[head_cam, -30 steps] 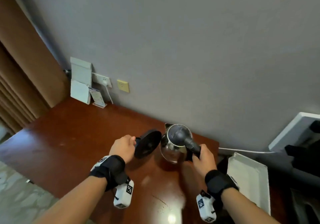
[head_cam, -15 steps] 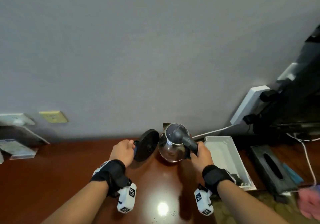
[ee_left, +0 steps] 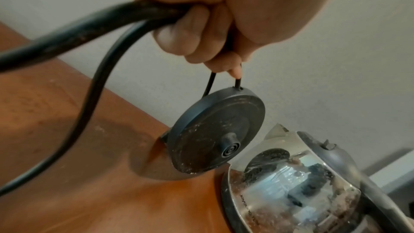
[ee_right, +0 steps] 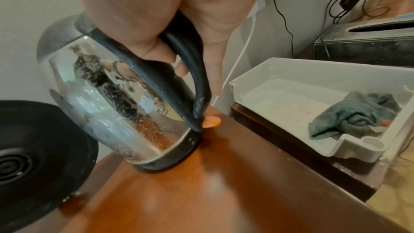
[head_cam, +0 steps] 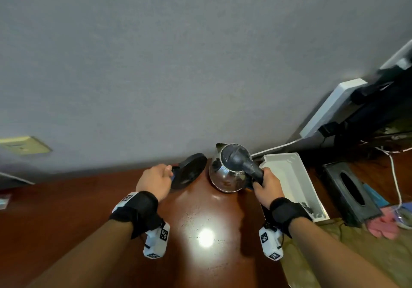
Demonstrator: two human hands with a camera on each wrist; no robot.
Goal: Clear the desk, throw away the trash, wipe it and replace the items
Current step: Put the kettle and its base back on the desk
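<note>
**Kettle and Base Gripped Over the Surface**

Gripping with the left hand [head_cam: 153, 181], fingers fisted tight round the doubled black power cord [ee_left: 89, 24]. Dangling from that cord, on edge and tilted, the round black kettle base [head_cam: 189, 171], with its connector stud turned toward 3 o'clock.

Gripping with the right hand [head_cam: 266, 187] as well, fingers wrapped round the black handle of the steel electric kettle [head_cam: 229, 174]. Kettle tilted, lid closed, spout toward about 11 o'clock at the grey wall [head_cam: 200, 64]. Bottom rim low at the red-brown wooden surface [head_cam: 66, 220]; contact impossible to tell. Base just beside the kettle at its 9 o'clock, with its lower edge near the surface.

At the kettle's 3 o'clock, off the surface's edge, a white plastic tray [head_cam: 294, 176] with a crumpled grey-blue cloth [ee_right: 354, 114] inside. Further out at 3 o'clock, a black tissue box [head_cam: 350, 189]. At 4 o'clock, something pink [head_cam: 383, 223], too blurred to name. Behind the tray, a white cable [head_cam: 276, 149] along the wall. Far off at 9 o'clock, a yellowish wall plate [head_cam: 24, 145].
</note>
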